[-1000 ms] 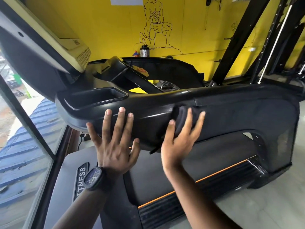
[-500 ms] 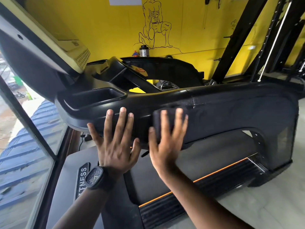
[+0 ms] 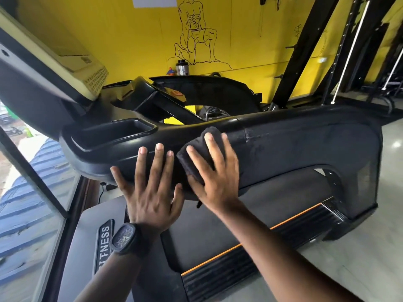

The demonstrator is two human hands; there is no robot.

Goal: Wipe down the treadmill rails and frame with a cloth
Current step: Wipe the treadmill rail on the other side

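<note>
A black treadmill side rail runs from the console tray down to the right. My right hand presses a dark folded cloth flat against the rail's inner face with straight fingers. Just left of it, my left hand lies flat on the same rail with spread fingers; a black watch sits on that wrist. The two hands almost touch. The treadmill belt and an orange-edged side step lie below.
The console screen hangs over the upper left. A glass wall stands at the left. A second black machine, a bottle and black rack posts stand before the yellow wall. Grey floor lies to the right.
My right hand has slid the cloth leftward along the rail, from the seam towards my left hand. My left hand has stayed in place.
</note>
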